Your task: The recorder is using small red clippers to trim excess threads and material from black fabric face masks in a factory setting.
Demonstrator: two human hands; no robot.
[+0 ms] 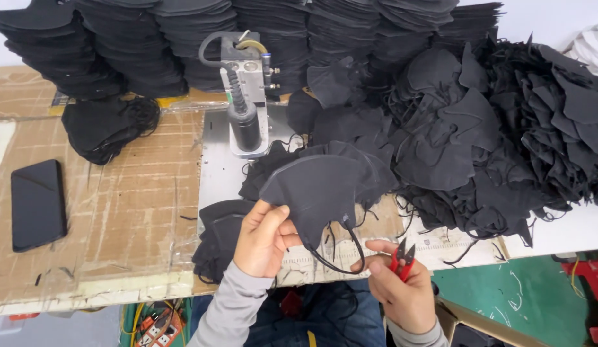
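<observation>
While left hand point(263, 239) pinches black mask point(321, 193), right hand point(402, 283) grips red snips point(402, 260) beside table edge point(87, 286).

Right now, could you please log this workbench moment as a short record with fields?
Left hand: left hand holds a folded black mask by its lower edge.
Right hand: right hand holds red thread snips, with the mask's ear loop over its fingers.
Machine: a small metal press unit stands behind the mask.
Piles: loose black masks to the right; neat stacks along the back.
Surface: cardboard sheet carrying a dark phone.
</observation>
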